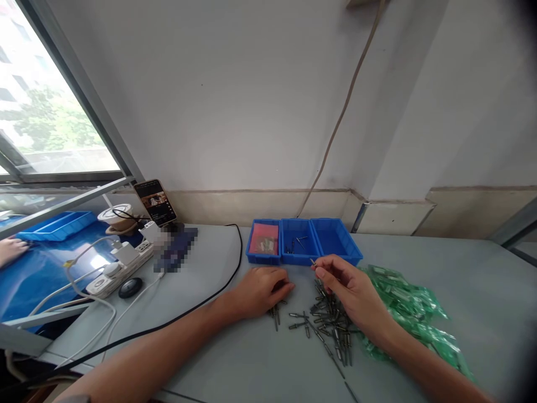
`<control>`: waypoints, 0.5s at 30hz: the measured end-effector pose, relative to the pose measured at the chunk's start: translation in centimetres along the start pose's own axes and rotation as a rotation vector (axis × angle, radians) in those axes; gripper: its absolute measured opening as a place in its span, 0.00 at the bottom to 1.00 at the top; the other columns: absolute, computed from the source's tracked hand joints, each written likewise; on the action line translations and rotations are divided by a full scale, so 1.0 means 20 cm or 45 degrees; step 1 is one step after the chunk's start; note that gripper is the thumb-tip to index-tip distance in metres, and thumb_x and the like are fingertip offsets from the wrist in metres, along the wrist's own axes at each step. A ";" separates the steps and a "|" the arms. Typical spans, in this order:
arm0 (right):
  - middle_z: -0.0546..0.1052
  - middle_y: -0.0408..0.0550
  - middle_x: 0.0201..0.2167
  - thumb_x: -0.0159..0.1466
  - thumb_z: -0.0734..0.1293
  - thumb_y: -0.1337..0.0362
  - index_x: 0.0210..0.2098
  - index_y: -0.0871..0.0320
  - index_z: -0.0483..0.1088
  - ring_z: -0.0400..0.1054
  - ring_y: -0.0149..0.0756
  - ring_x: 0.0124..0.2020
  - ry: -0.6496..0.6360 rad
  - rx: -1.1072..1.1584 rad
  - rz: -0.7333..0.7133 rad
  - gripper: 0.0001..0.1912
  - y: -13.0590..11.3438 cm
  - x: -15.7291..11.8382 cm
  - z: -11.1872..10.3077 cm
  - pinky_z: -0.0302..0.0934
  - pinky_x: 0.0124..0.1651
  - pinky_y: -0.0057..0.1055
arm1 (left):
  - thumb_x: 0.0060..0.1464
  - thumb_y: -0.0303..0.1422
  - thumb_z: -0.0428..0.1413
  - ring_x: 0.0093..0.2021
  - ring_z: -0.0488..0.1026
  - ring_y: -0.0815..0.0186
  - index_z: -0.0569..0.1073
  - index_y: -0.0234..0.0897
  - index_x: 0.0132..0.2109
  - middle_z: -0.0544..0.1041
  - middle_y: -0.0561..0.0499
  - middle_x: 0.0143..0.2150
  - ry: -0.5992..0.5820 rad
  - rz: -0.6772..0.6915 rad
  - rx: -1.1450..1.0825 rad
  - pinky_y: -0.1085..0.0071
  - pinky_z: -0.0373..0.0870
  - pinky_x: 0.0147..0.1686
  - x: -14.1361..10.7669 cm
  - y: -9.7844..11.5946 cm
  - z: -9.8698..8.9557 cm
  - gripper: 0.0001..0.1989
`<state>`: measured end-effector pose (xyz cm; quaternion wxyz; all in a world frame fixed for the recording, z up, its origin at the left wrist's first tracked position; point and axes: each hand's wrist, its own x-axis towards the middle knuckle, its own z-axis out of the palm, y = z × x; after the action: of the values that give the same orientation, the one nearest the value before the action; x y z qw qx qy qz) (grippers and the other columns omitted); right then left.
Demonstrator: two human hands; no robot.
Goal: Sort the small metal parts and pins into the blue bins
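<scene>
My right hand (350, 288) is closed in a pinch on a small metal pin (313, 262), just in front of the blue bins. Below it lies a loose pile of dark metal pins (331, 319) with thicker stepped bodies. My left hand (265, 290) rests on the table with its fingers curled; what they hold, if anything, is hidden. A few more metal pins (276, 316) lie beside and partly under it. Behind both hands stands a blue bin (300, 259) with a few thin pins inside.
Left of that bin, another blue bin (263, 259) holds a red sheet and small bagged pieces; a third bin (335, 235) adjoins on the right. Green plastic bags (411, 302) lie at right. A black cable (201, 296), power strip (121, 271) and phone (156, 201) are at left. Another person's hand (12, 250) shows far left.
</scene>
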<state>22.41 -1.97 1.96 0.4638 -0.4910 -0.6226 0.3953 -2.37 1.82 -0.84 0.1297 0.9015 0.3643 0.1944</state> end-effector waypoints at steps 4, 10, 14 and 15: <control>0.75 0.43 0.32 0.68 0.73 0.50 0.38 0.52 0.76 0.69 0.38 0.34 0.029 -0.109 -0.070 0.12 0.03 0.01 0.01 0.65 0.40 0.33 | 0.74 0.39 0.55 0.31 0.70 0.67 0.70 0.38 0.37 0.77 0.54 0.33 0.005 0.000 0.005 0.71 0.56 0.31 0.00 0.00 0.00 0.15; 0.76 0.43 0.32 0.69 0.71 0.50 0.39 0.52 0.76 0.69 0.38 0.34 0.030 -0.131 -0.078 0.12 0.01 0.00 0.01 0.65 0.40 0.33 | 0.74 0.38 0.55 0.31 0.70 0.67 0.70 0.38 0.37 0.76 0.54 0.33 0.012 0.010 -0.002 0.71 0.57 0.32 0.00 0.00 0.00 0.14; 0.78 0.46 0.34 0.72 0.67 0.46 0.41 0.53 0.77 0.67 0.39 0.34 0.013 -0.098 -0.031 0.18 0.00 -0.01 0.00 0.65 0.39 0.34 | 0.74 0.38 0.54 0.31 0.70 0.67 0.70 0.38 0.37 0.76 0.54 0.33 0.016 0.020 0.004 0.70 0.57 0.32 0.00 -0.01 0.01 0.14; 0.79 0.47 0.36 0.72 0.67 0.44 0.41 0.54 0.77 0.67 0.39 0.34 0.015 -0.070 -0.017 0.19 0.00 -0.01 0.00 0.65 0.39 0.34 | 0.74 0.38 0.54 0.31 0.70 0.67 0.70 0.38 0.37 0.76 0.54 0.33 0.016 0.020 0.007 0.70 0.57 0.32 0.00 -0.01 0.01 0.14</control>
<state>22.50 -2.16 1.93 0.4563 -0.5017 -0.6338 0.3721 -2.40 1.93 -1.19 0.1236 0.9034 0.3587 0.1999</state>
